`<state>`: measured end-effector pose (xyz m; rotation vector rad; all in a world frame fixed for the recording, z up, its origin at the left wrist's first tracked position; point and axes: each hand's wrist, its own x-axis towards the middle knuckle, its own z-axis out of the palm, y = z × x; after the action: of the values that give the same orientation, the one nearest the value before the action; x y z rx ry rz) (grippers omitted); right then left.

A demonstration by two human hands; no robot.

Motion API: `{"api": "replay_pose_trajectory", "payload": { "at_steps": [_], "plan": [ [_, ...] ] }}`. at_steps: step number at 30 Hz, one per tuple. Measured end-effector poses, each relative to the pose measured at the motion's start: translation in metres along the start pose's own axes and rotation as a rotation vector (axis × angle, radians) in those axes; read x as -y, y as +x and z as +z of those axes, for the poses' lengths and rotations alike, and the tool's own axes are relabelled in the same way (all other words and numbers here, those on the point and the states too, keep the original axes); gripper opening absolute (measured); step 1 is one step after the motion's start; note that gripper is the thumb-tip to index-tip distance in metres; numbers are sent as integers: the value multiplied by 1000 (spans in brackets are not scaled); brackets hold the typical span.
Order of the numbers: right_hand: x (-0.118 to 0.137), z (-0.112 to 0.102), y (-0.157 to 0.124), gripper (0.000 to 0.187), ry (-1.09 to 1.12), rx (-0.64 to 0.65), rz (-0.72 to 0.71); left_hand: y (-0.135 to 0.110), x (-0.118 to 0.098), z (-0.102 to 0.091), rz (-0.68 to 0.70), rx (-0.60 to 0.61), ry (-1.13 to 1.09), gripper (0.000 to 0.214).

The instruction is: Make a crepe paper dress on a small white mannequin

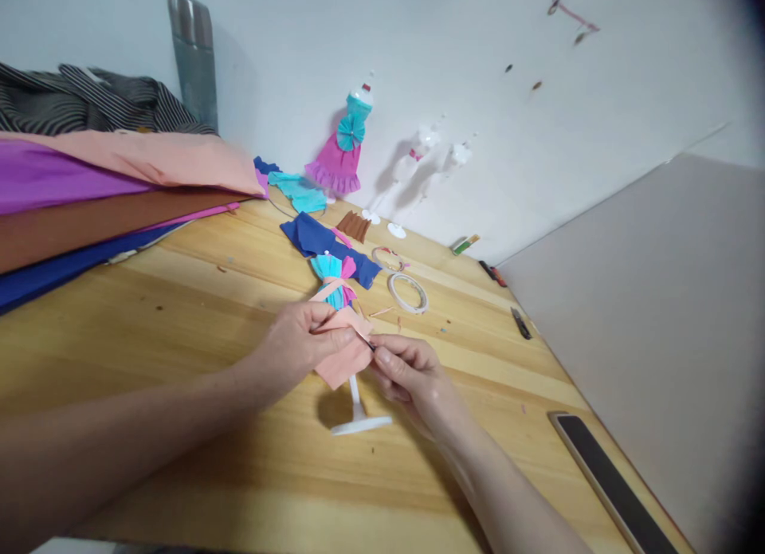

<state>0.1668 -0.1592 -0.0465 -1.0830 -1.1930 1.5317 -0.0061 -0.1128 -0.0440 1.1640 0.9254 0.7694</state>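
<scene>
A small white doll stand [359,417] carries a paper dress [340,331] with a teal and pink top and a peach skirt. It lies tilted on the wooden table [179,299]. My left hand [302,340] is closed on the peach skirt, pinching its upper edge. Just right of the skirt, my right hand [405,371] is closed in a pinch on a thin dark tool [370,344] whose tip touches the skirt.
Stacked sheets of coloured paper [89,211] lie at the left under striped cloth [89,100]. A finished dressed stand [347,147] and two bare stands [412,175] are by the wall. Blue paper scraps [316,239], a white tape ring [408,292] and a phone [610,478] lie around.
</scene>
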Motion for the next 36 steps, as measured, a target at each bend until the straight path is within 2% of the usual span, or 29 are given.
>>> {"api": "replay_pose_trajectory", "payload": {
  "at_steps": [14,25,36],
  "plan": [
    [-2,-3,0,27,-62,-3,-15,-1,-4,2,-24,-17,-55,19],
    [-1,-3,1,30,-98,-29,2,1,-2,0,15,8,-29,21],
    [6,-2,1,34,-88,-34,68,2,-1,0,21,14,-65,26]
  ]
}}
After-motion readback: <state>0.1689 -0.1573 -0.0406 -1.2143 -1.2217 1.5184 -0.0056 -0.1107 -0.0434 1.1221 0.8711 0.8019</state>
